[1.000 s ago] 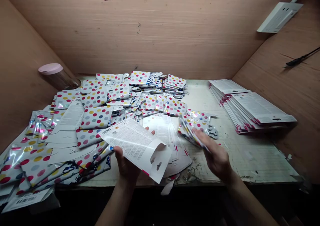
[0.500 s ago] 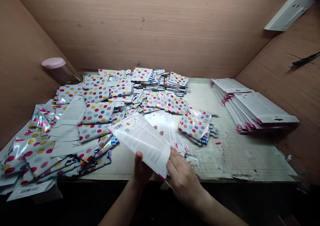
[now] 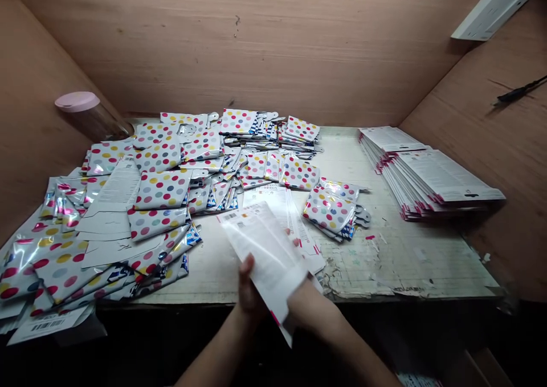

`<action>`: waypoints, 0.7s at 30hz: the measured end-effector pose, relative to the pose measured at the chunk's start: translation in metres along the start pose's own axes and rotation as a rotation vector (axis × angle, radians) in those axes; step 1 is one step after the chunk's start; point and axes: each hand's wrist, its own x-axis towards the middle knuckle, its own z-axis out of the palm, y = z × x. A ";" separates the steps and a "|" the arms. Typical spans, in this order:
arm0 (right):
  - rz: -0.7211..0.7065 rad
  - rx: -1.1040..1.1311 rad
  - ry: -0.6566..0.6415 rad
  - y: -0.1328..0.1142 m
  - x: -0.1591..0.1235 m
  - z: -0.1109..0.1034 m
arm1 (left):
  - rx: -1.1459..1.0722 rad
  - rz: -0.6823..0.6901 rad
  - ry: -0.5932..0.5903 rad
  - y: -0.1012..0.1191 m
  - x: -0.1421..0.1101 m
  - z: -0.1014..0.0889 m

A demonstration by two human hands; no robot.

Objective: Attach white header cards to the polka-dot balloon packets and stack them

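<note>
My left hand (image 3: 248, 287) grips a white printed card sleeve (image 3: 260, 244) from beneath, its thumb on the near edge and fingertips showing past the far side. The sleeve tilts above the table's front edge, its open end toward me. Into that end goes my right hand (image 3: 305, 304), up to about the wrist; its fingers are hidden inside. Behind the sleeve lie fanned printed sleeves (image 3: 310, 244). To their right, a small stack of polka-dot foil pouches (image 3: 329, 207) with grey hanging tabs rests on the table.
Many more polka-dot pouches (image 3: 162, 190) cover the table's left and back. Stacked printed sleeves (image 3: 448, 176) stand at the right. A pink-lidded jar (image 3: 79, 102) leans at the left wall. A power strip (image 3: 496, 11) hangs upper right, above a black cable (image 3: 517, 95).
My right hand has come left from the polka-dot pouches, carrying a flat pouch, to the sleeve's open end and gone inside. My left hand has moved the sleeve rightward.
</note>
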 end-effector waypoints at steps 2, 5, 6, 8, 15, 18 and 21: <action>-0.072 0.078 -0.086 -0.003 -0.013 -0.014 | 0.105 0.078 0.211 0.019 0.007 -0.009; 0.005 0.230 -0.011 0.006 -0.035 -0.022 | 0.472 0.189 0.377 0.039 0.017 -0.023; 0.067 0.271 0.053 0.013 -0.040 -0.018 | 0.624 0.268 0.400 0.039 0.019 -0.027; 0.189 0.296 0.167 0.032 -0.041 0.000 | 1.005 0.485 0.448 0.034 0.018 -0.034; 0.277 0.307 0.248 0.066 -0.022 0.052 | 2.067 0.502 -0.144 0.033 -0.005 -0.058; 0.281 0.311 0.234 0.066 -0.019 0.052 | 2.174 0.420 -0.276 0.042 -0.011 -0.064; 0.277 0.336 0.249 0.067 -0.019 0.052 | 2.238 0.399 -0.310 0.044 -0.013 -0.064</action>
